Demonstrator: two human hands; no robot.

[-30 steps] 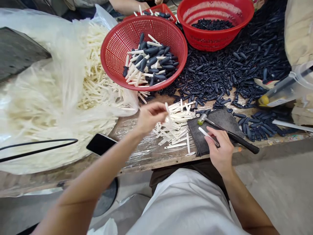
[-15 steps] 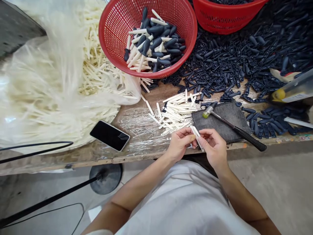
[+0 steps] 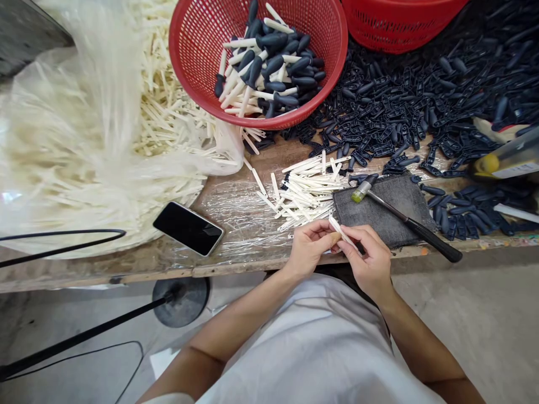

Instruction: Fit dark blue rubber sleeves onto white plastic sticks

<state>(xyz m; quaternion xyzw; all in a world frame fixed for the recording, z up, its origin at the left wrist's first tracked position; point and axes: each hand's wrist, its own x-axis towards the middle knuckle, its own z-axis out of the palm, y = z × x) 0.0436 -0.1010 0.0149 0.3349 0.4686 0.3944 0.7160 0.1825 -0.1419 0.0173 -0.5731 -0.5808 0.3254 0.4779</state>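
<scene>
Between my two hands, at the table's front edge, is a slim white plastic piece, tilted. My left hand pinches it near its upper end from the left. From the right, my right hand grips its lower part with thumb and fingers. Just beyond my hands lies a loose pile of white strips. A hammer with a black handle rests on a dark cloth pad to the right. Whether the held piece is one strip or two pressed together is hard to tell.
A red basket holds white and dark-handled parts; another red basket stands right of it. Dark handle shells cover the back right. A plastic bag of white strips fills the left, near a phone.
The white pieces between my hands were slightly apart and now look like a single closed piece. My right fingers have shifted along it. The view has moved slightly.
</scene>
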